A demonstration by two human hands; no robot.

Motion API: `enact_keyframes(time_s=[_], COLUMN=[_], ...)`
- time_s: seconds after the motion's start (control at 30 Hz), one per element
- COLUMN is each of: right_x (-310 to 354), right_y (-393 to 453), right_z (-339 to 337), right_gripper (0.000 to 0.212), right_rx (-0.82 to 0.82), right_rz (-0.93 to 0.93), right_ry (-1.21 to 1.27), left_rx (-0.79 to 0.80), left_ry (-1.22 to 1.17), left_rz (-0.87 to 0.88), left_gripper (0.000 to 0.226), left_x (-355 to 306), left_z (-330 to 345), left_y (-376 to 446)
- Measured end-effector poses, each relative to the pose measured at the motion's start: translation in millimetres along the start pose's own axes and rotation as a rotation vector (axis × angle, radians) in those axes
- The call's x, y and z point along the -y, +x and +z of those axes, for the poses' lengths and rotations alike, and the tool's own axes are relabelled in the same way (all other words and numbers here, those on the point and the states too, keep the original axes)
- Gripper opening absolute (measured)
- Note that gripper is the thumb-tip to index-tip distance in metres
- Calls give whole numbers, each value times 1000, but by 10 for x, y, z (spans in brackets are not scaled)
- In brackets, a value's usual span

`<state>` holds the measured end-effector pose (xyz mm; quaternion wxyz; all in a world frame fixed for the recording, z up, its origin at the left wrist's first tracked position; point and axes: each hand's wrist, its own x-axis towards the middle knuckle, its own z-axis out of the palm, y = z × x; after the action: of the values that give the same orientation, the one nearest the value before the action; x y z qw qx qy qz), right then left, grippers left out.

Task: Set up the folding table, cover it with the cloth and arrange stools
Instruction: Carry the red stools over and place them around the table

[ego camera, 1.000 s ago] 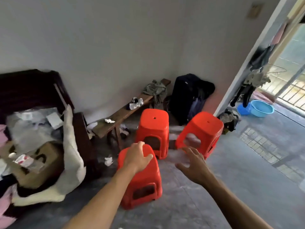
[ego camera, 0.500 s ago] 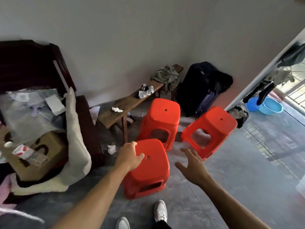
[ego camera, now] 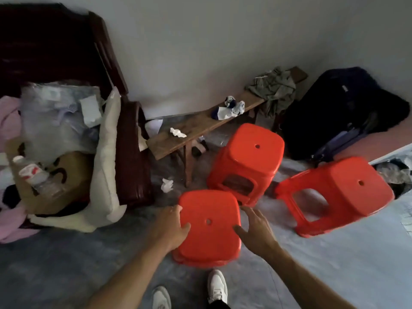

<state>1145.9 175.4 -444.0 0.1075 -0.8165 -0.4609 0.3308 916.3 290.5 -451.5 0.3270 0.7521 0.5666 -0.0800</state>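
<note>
Nearest red stool point(ego camera: 208, 228) stands on the floor right in front of the person's feet, w/ the left hand point(ego camera: 170, 228) gripping its left seat edge, thumb on top and fingers curled over the rim. The right hand point(ego camera: 256, 230) is at the right edge, fingers spread and relaxed, thumb just touching the seat; doesn't look clamped on yet. Judging by this, the task is at the stool stage, prob. fetching them: no folding table or cloth in view, so can't tell if those steps are done. Count: 3 red stools total, the held one, a second point(ego camera: 247, 161) just behind it by the wooden bench point(ego camera: 200, 128), a third point(ego camera: 336, 192) to the right, tilted (front legs look off the floor, but blurry). Further out: 1 dark suitcase point(ego camera: 343, 112) by the wall, 1 cardboard box point(ego camera: 55, 181) in the clutter at left, 2 white shoes point(ego camera: 217, 286).
</note>
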Motion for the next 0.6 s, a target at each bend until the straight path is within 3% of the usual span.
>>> enact_keyframes(time_s=[0.17,0.27,0.43,0.6], right_x=[-397,-601,-873,-1025], right_y=[610,885,1198,1293], right_z=[422,764,1315,1716], right_gripper=[79,81,104,108], right_rx=[45,117,227,200], right_rz=[38,81,157,169], right_ry=[-36,-67,-139,-116], left_rx=[64,98,100,125], left_ry=[-38,-8,25,13], left_rz=[-61,-83,-61,-61], left_gripper=[60,72,88,92], left_x=[201,405,700,981], left_z=[639,1016,1574,1929], left_y=[429,700,1173,1310])
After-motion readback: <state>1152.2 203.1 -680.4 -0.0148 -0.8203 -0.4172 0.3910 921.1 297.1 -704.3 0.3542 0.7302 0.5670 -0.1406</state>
